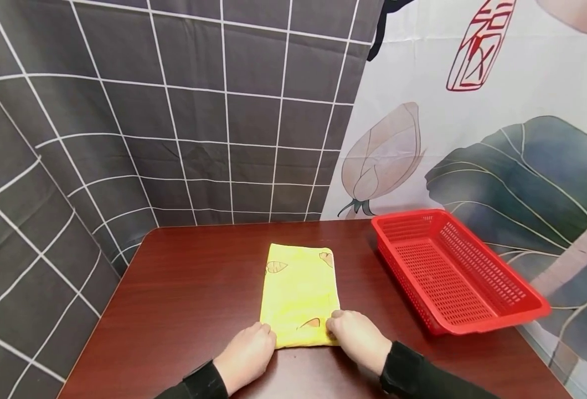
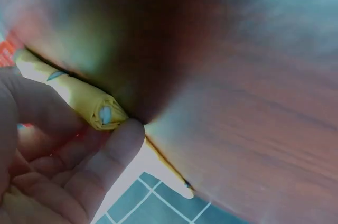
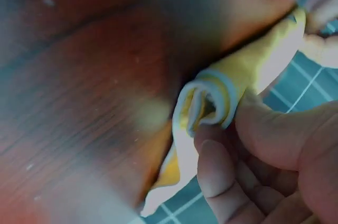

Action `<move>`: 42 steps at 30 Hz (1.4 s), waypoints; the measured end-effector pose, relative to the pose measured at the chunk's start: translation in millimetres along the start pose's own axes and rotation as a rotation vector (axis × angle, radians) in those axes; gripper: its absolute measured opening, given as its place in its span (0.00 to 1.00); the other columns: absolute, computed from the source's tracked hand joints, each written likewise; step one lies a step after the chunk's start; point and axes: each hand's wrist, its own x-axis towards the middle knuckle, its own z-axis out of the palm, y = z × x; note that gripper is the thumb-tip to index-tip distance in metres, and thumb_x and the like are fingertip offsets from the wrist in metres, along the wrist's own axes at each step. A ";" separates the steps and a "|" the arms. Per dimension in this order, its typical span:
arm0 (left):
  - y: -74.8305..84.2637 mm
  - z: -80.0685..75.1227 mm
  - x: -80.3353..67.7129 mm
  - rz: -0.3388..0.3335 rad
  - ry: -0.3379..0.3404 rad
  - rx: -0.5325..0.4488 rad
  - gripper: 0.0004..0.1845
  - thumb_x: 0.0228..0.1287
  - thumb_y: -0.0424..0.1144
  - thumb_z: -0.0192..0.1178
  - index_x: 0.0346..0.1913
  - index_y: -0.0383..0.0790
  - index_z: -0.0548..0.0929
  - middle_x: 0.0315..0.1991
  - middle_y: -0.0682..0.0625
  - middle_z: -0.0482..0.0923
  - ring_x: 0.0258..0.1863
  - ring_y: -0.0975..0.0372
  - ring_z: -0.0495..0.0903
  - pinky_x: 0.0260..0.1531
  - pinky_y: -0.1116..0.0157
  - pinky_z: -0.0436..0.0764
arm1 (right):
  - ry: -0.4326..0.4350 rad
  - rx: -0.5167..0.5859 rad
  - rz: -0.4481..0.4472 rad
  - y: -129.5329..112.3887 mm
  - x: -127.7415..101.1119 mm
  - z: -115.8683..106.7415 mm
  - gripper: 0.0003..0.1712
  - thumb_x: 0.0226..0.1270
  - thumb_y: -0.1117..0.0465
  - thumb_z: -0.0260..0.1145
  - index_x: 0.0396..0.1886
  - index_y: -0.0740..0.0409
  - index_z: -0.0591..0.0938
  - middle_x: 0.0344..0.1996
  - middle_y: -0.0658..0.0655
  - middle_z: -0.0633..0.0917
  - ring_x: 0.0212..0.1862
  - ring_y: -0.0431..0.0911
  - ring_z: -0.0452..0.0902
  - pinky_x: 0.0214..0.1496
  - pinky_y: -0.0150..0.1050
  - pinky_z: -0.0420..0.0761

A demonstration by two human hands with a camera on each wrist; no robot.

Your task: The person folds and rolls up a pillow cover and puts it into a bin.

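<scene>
A yellow cloth with printed leaf shapes lies lengthwise on the dark red table. Its near edge is rolled up, and the wrist views look at the two ends of that roll. At the left end, my left hand pinches the roll between thumb and fingers, close over the table. My right hand grips the other end, where the right wrist view shows spiral layers of the cloth with a pale border. The far part of the cloth stays flat.
A red plastic basket with perforated sides stands at the right of the table. Behind the table hang a grey checked curtain and a white one with painted lotus.
</scene>
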 end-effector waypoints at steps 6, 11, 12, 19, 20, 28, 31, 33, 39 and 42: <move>-5.1 2.3 -10.4 0.053 0.065 -0.015 0.09 0.61 0.40 0.73 0.32 0.45 0.82 0.30 0.54 0.77 0.33 0.60 0.77 0.29 0.65 0.79 | 0.032 -0.124 -0.061 -11.2 -18.8 4.7 0.11 0.54 0.62 0.80 0.28 0.53 0.83 0.26 0.48 0.75 0.28 0.43 0.74 0.30 0.36 0.78; -11.5 4.2 -5.7 0.070 0.083 -0.008 0.08 0.59 0.37 0.72 0.29 0.48 0.82 0.26 0.55 0.74 0.29 0.61 0.74 0.27 0.65 0.73 | 0.099 -0.133 -0.016 -12.7 -17.7 11.0 0.10 0.58 0.67 0.75 0.25 0.54 0.80 0.25 0.48 0.77 0.28 0.44 0.75 0.29 0.37 0.79; -11.1 3.7 -5.2 0.081 0.080 0.010 0.07 0.61 0.36 0.71 0.29 0.48 0.83 0.26 0.55 0.75 0.29 0.61 0.74 0.27 0.65 0.73 | 0.096 -0.124 0.002 -12.8 -16.6 11.6 0.11 0.60 0.68 0.74 0.25 0.53 0.80 0.24 0.49 0.77 0.28 0.44 0.75 0.28 0.38 0.78; -8.7 6.0 -4.8 0.133 0.090 0.112 0.04 0.64 0.35 0.66 0.31 0.47 0.85 0.27 0.54 0.75 0.30 0.61 0.75 0.26 0.66 0.72 | 0.050 -0.050 0.077 -11.8 -11.8 12.2 0.14 0.56 0.69 0.76 0.22 0.52 0.78 0.22 0.49 0.76 0.25 0.43 0.72 0.27 0.38 0.76; -9.2 6.0 -4.9 0.131 0.096 0.117 0.04 0.64 0.35 0.66 0.31 0.47 0.85 0.27 0.54 0.75 0.30 0.61 0.75 0.26 0.66 0.72 | 0.055 -0.050 0.075 -11.7 -11.3 12.3 0.14 0.55 0.69 0.76 0.22 0.52 0.78 0.21 0.49 0.76 0.25 0.43 0.72 0.27 0.38 0.75; -16.8 1.5 -2.8 0.173 0.109 0.149 0.04 0.64 0.38 0.66 0.31 0.49 0.84 0.28 0.55 0.76 0.31 0.62 0.74 0.26 0.67 0.70 | 0.071 -0.041 0.083 -13.3 -11.2 12.3 0.15 0.53 0.69 0.77 0.22 0.52 0.78 0.21 0.49 0.76 0.24 0.43 0.73 0.26 0.38 0.76; -19.7 2.2 -1.5 0.150 0.086 0.104 0.05 0.64 0.38 0.66 0.30 0.50 0.84 0.28 0.57 0.78 0.31 0.62 0.74 0.26 0.68 0.68 | 0.080 -0.034 0.077 -14.1 -11.6 14.4 0.15 0.54 0.70 0.76 0.22 0.52 0.78 0.21 0.49 0.76 0.24 0.43 0.72 0.26 0.38 0.75; -21.9 3.5 0.1 0.095 0.037 0.014 0.08 0.63 0.36 0.67 0.28 0.51 0.81 0.26 0.58 0.77 0.30 0.63 0.72 0.25 0.68 0.67 | 0.077 -0.029 0.074 -14.8 -11.1 15.2 0.15 0.56 0.70 0.75 0.22 0.52 0.78 0.21 0.49 0.76 0.25 0.43 0.72 0.27 0.37 0.75; -32.3 2.4 9.9 -0.065 -0.113 -0.260 0.15 0.64 0.35 0.70 0.25 0.50 0.75 0.21 0.58 0.69 0.24 0.64 0.71 0.24 0.63 0.72 | 0.044 -0.024 0.087 -16.3 -8.0 12.9 0.13 0.64 0.69 0.72 0.25 0.53 0.79 0.22 0.49 0.76 0.25 0.42 0.70 0.27 0.37 0.76; -38.6 0.8 16.8 -0.065 -0.167 -0.338 0.17 0.68 0.40 0.70 0.24 0.50 0.74 0.19 0.59 0.67 0.22 0.65 0.69 0.24 0.61 0.73 | 0.048 -0.027 0.093 -15.9 -7.5 11.8 0.13 0.63 0.70 0.72 0.25 0.53 0.79 0.21 0.50 0.77 0.25 0.42 0.71 0.27 0.37 0.76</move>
